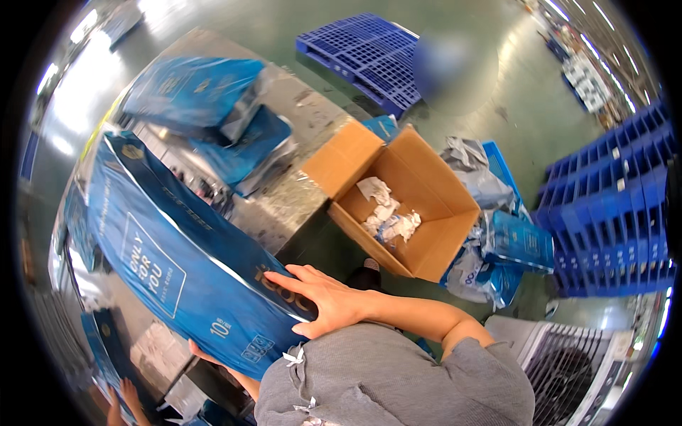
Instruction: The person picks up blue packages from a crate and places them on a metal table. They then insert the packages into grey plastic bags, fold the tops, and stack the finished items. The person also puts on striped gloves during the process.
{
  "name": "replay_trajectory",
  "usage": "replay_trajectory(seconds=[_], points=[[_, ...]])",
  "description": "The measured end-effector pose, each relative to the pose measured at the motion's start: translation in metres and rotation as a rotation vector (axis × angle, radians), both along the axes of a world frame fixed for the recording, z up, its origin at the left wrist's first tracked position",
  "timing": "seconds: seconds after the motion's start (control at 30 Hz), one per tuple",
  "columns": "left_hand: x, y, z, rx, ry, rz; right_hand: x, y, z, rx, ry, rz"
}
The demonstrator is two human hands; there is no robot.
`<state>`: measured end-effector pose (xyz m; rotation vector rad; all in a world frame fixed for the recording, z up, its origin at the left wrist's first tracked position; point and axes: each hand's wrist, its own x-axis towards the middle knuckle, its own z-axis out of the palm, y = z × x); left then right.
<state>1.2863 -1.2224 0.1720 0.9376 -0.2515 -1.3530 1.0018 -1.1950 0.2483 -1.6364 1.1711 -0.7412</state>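
A large, long blue plastic-wrapped pack (192,263) with white and gold print slants from the upper left down to my body. My right hand (320,295) lies over its near end, thumb and fingers spread along the top side and pressing on the wrap. Under the lower left side of the pack, my left hand (213,358) supports it; most of its fingers are hidden behind the pack. The pack's far end reaches over the worktable (284,213). Two similar blue packs, an upper one (192,92) and a lower one (249,153), lie stacked on that table.
An open cardboard box (433,177) holding crumpled paper stands right of the table. Beside it are blue and clear plastic bags (490,248). Blue pallets lie flat (366,57) and stacked (611,213). A fan unit (568,369) stands lower right. Another person's hands (121,401) touch a blue pack lower left.
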Motion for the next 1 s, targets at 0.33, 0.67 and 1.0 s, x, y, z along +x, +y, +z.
replay_trajectory(seconds=[0.33,0.67,1.0], points=[[-0.229,0.008,0.098,-0.247,0.159,-0.606,-0.157,0.177,0.046,-0.238,-0.023,-0.524],[-0.542,0.081,0.115,-0.078,-0.195,-1.624,-0.290,0.336,-0.010,-0.263,-0.657,-1.491],[-0.460,0.105,0.025,-0.285,-0.305,-1.892,-0.404,0.343,-0.169,0.078,-0.275,-1.805]])
